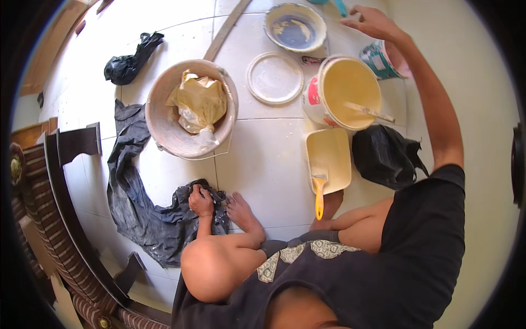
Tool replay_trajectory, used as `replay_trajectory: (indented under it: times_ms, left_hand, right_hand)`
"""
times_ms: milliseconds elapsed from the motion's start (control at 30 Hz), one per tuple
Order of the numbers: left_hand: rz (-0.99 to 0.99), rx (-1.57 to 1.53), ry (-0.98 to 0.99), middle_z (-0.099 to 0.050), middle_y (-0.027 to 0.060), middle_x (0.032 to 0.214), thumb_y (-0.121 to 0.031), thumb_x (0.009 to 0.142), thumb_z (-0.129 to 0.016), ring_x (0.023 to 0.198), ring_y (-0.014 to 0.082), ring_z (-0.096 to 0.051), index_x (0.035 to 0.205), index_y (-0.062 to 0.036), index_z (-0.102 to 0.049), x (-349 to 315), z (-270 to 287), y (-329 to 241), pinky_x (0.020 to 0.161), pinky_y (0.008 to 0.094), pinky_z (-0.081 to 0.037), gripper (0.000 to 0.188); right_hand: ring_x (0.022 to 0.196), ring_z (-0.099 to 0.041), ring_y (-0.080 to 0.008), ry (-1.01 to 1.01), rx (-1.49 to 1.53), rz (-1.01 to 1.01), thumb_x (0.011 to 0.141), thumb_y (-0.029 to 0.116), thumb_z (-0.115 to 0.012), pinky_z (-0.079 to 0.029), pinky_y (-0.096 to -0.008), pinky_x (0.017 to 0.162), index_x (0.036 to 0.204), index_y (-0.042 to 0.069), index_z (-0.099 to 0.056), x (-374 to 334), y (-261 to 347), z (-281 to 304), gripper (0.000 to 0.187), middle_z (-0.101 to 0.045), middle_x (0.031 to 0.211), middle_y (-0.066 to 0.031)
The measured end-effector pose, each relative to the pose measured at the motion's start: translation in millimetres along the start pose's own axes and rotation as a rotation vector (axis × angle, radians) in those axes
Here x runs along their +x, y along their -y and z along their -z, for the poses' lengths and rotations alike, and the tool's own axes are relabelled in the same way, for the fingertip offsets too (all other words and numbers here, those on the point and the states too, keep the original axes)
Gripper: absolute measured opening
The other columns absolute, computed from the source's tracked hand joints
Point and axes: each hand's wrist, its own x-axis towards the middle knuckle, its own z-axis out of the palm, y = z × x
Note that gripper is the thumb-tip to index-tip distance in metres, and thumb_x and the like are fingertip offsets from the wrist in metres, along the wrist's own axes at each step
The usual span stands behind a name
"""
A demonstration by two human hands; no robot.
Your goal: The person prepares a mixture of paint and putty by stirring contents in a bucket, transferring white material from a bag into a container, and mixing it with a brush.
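Observation:
My left hand [201,203] is closed on the bunched end of a long, dusty black cloth [143,219], which lies in a curve on the tiles. At the far right my right hand [373,23] reaches out, fingers apart and holding nothing. Close by its fingertips is a turquoise handle-like thing [340,7], cut off by the view's edge. A white-rimmed basin [296,27] with pale residue sits left of this hand. Below the right forearm stands a green and white tub [378,59], partly hidden by the arm.
A paint bucket [350,90] holds cream paint and a stick. Before it lies a cream tray [329,148] with a yellow-handled brush [319,200]. Nearby are a black bag [386,156], a round lid [274,78], a bucket [159,120] containing a bag, and wooden furniture [66,203] at left.

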Motion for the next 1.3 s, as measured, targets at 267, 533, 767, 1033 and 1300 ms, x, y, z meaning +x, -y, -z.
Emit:
replay_trajectory:
  times_ms: [267,533,767,1033,1300]
  left_hand:
    - [-0.389,0.138,0.595,-0.067,0.0175,0.106,-0.032,0.093,-0.058,0.096,0.0372,-0.064,0.113,-0.0079,-0.063,40,126,-110,0.084,0.0452,-0.050,0.032]
    - [-0.788,0.032,1.026,-0.069,0.0206,0.098,-0.040,0.100,-0.048,0.093,0.0360,-0.067,0.113,-0.0032,-0.061,114,170,-258,0.082,0.0429,-0.051,0.041]
    - [-0.269,-0.623,0.945,-0.055,0.0172,0.131,-0.050,0.098,-0.043,0.117,0.0263,-0.056,0.136,-0.0038,-0.047,192,86,-385,0.100,0.0390,-0.045,0.060]
    - [-0.185,-0.710,0.987,-0.058,0.0128,0.123,-0.043,0.101,-0.042,0.119,0.0220,-0.055,0.129,-0.0070,-0.053,199,74,-395,0.102,0.0380,-0.045,0.047]
    - [-0.258,-0.921,1.054,-0.057,0.0071,0.117,-0.037,0.096,-0.060,0.115,0.0193,-0.056,0.118,-0.0040,-0.055,215,49,-384,0.102,0.0374,-0.049,0.040]
  right_hand:
    - [0.058,-0.059,-0.0192,0.586,0.307,-0.295,0.079,0.045,-0.077,-0.048,-0.0331,0.052,0.117,0.005,-0.042,-201,6,12,0.066,-0.058,0.066,-0.0121]
    - [0.065,-0.062,-0.0158,-0.263,0.407,0.050,0.085,0.028,-0.074,-0.049,-0.0295,0.064,0.095,0.002,-0.067,-180,22,-61,0.029,-0.065,0.072,-0.0075]
    - [0.069,-0.067,-0.0289,-0.197,0.602,0.056,0.088,0.034,-0.070,-0.051,-0.0371,0.067,0.097,0.001,-0.069,-174,25,-73,0.034,-0.069,0.077,-0.0175]
    - [0.059,-0.063,-0.0166,-0.175,0.482,0.047,0.093,0.029,-0.067,-0.050,-0.0290,0.059,0.094,-0.002,-0.067,-197,15,-87,0.031,-0.069,0.071,-0.0125]
    - [0.065,-0.068,-0.0232,-0.214,0.768,-0.057,0.089,0.030,-0.068,-0.053,-0.0335,0.064,0.093,-0.003,-0.068,-195,24,-95,0.033,-0.070,0.074,-0.0162]
